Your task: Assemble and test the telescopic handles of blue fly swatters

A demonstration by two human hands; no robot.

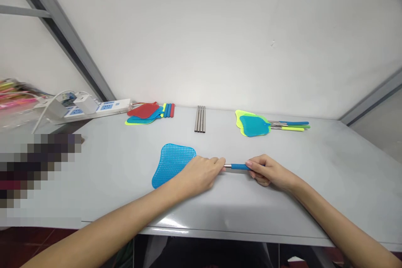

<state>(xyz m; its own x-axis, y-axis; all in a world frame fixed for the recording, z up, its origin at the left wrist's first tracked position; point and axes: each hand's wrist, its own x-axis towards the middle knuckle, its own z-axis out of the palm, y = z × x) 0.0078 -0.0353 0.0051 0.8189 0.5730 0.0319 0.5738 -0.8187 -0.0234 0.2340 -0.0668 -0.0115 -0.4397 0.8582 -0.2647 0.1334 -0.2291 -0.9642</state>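
A blue fly swatter [174, 164] with a perforated head lies across the front middle of the grey table, head to the left. My left hand [202, 171] is wrapped round its metal rod close to the head and hides most of the rod. At the other end, my right hand [266, 171] grips the blue handle sleeve [239, 166], covering its right end. A short bit of bare metal shows between the left fingers and the sleeve.
Behind lie loose swatter heads [143, 111], coloured handle sleeves [168, 110] and several metal rods [200, 119]. Whole swatters [255, 125] are stacked at the right. A power strip [108, 108] with plugs and cables sits at the back left. The wall [201, 42] bounds the table [314, 155].
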